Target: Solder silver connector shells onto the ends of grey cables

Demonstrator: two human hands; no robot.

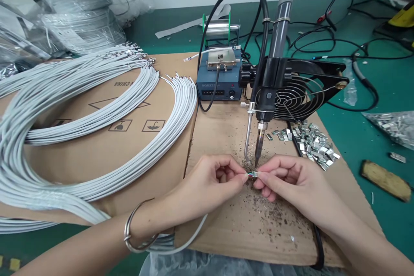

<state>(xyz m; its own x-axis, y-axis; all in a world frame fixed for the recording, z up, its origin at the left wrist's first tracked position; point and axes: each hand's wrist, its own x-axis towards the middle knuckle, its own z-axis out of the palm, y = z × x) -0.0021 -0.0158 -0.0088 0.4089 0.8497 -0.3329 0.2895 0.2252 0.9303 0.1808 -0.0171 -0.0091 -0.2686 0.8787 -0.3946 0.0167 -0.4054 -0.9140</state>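
Note:
My left hand (pixel 223 181) pinches the end of a light grey cable (pixel 197 230), whose thin coloured wires show at the fingertips. Between thumb and fingers my right hand (pixel 287 177) grips a small metal connector (pixel 254 174), which meets those wires. Right above the joint points the tip of a soldering iron (pixel 259 146), clamped upright in a stand. Beside it a thin metal solder feed tube (pixel 248 138) curves down towards the same spot. Whether the tip touches the connector I cannot tell.
Bundled grey cables (pixel 161 155) lie on cardboard at left. Behind stand a blue solder feeder (pixel 220 82), a solder spool (pixel 216 28) and a fan (pixel 291 95). Loose metal connectors (pixel 315 142) are heaped at right, near a brown sponge-like block (pixel 384 180) and a plastic bag (pixel 394 127).

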